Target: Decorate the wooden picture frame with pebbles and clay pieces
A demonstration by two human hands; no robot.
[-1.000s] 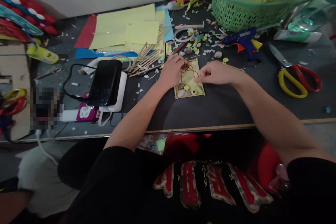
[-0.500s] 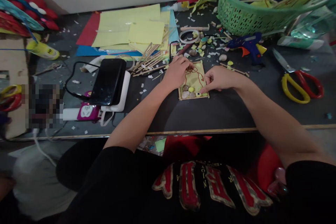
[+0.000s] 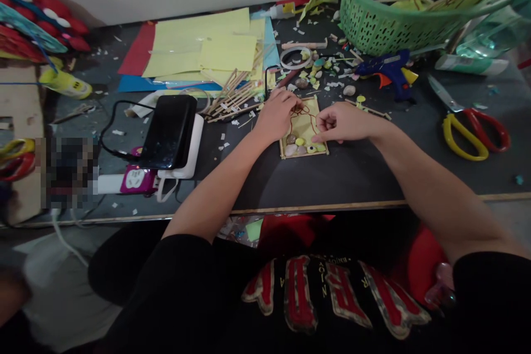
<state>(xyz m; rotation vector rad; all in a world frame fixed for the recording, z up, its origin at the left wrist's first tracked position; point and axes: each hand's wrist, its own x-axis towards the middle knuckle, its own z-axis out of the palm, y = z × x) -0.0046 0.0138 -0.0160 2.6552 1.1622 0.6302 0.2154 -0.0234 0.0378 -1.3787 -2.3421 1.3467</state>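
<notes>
A small yellow card picture (image 3: 305, 128) with a thin stick border lies flat on the dark table. Red string lines run across it, and several grey and yellow pebbles (image 3: 300, 146) sit along its lower edge. My left hand (image 3: 279, 113) rests over the card's upper left side, fingers bent over that edge. Over the card's right side is my right hand (image 3: 342, 123), its fingers curled and the thumb close to the pebbles at the lower right. Whatever is between those fingertips, if anything, is too small to make out.
Scissors (image 3: 467, 121) and a blue glue gun (image 3: 394, 73) lie to the right, below a green basket (image 3: 398, 27). Thin sticks (image 3: 238, 97), coloured paper (image 3: 186, 44) and a tape roll (image 3: 296, 58) are behind. A black phone (image 3: 170, 131) lies left, among cables and scraps.
My right hand has shifted slightly left over the card, its thumb closer to the lower pebbles. My left hand stays in place on the card; the whole view has drifted a little.
</notes>
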